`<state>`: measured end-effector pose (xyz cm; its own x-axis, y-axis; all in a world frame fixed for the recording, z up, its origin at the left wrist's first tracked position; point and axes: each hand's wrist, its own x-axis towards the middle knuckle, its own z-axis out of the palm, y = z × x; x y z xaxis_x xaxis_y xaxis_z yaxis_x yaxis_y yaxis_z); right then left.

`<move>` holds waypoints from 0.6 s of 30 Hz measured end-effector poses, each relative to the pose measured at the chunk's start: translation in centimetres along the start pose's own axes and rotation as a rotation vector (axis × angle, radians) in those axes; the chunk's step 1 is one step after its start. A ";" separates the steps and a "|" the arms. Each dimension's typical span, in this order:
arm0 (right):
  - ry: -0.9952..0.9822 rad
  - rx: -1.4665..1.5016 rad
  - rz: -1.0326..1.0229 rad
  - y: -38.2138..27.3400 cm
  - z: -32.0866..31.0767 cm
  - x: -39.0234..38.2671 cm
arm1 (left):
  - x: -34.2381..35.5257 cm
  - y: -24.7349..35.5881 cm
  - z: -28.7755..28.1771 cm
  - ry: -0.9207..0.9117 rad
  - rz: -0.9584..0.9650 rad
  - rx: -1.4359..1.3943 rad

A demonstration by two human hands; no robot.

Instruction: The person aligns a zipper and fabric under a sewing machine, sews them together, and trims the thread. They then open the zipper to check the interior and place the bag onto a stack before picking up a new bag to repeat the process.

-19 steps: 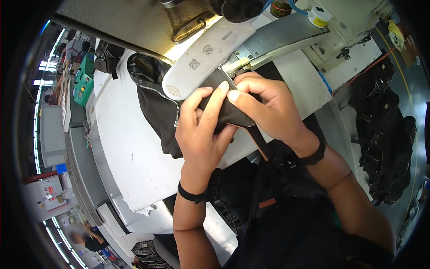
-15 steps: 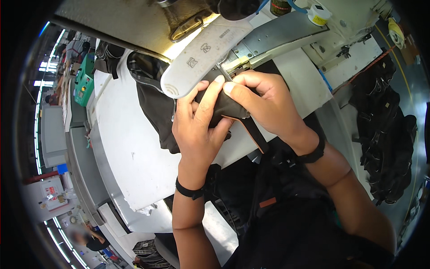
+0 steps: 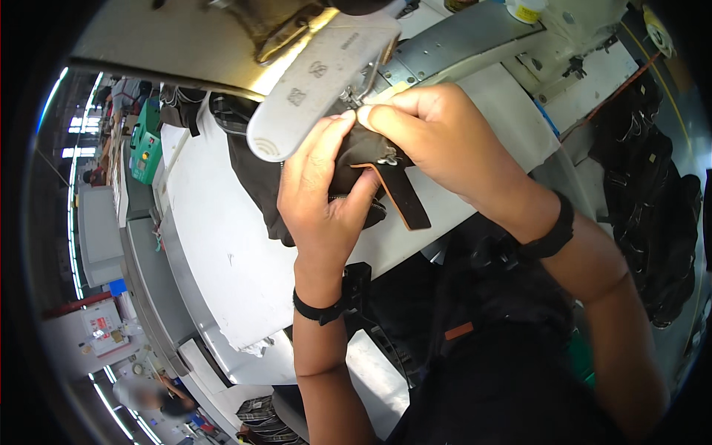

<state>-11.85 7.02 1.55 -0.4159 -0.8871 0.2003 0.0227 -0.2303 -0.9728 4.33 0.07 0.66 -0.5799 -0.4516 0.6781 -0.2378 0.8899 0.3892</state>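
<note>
A dark brown zippered fabric piece (image 3: 256,178), like part of a bag, lies bunched on the white sewing table under the machine. My left hand (image 3: 317,189) is closed on it, fingertips at its upper edge and thumb lower down. Close beside, my right hand (image 3: 452,137) pinches the same edge between thumb and bent fingers, just below the presser foot area (image 3: 354,96). A dark strap with an orange-brown edge (image 3: 404,196) hangs from the fabric toward me, with a small metal piece (image 3: 387,156) near its top. Fingers hide the pinched edge.
The sewing machine's pale rounded arm cover (image 3: 319,85) reaches over my left fingers, beside its lit body (image 3: 178,44). A metal plate (image 3: 445,48) lies behind my right hand. Piled dark pieces (image 3: 641,185) hang at right. A green box (image 3: 146,141) stands at far left.
Both hands have shifted slightly up toward the presser foot with the fabric. The zipper teeth seen by my right fingers are now covered, and the metal piece by the strap shows more plainly.
</note>
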 end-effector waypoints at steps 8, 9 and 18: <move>-0.184 0.049 0.277 0.1 -1.8 0.0 | 0.3 0.0 0.2 0.018 0.038 0.033; -0.205 0.034 0.260 0.4 -2.1 -0.2 | 0.3 0.1 0.2 0.018 0.031 0.034; 0.019 -0.228 -0.350 4.9 -2.3 -3.0 | 0.2 0.5 0.0 -0.024 -0.007 0.077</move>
<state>-12.62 9.49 -4.06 -0.3795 -0.7631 0.5231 -0.3236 -0.4202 -0.8478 4.08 0.42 0.98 -0.5966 -0.4568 0.6599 -0.3005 0.8895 0.3441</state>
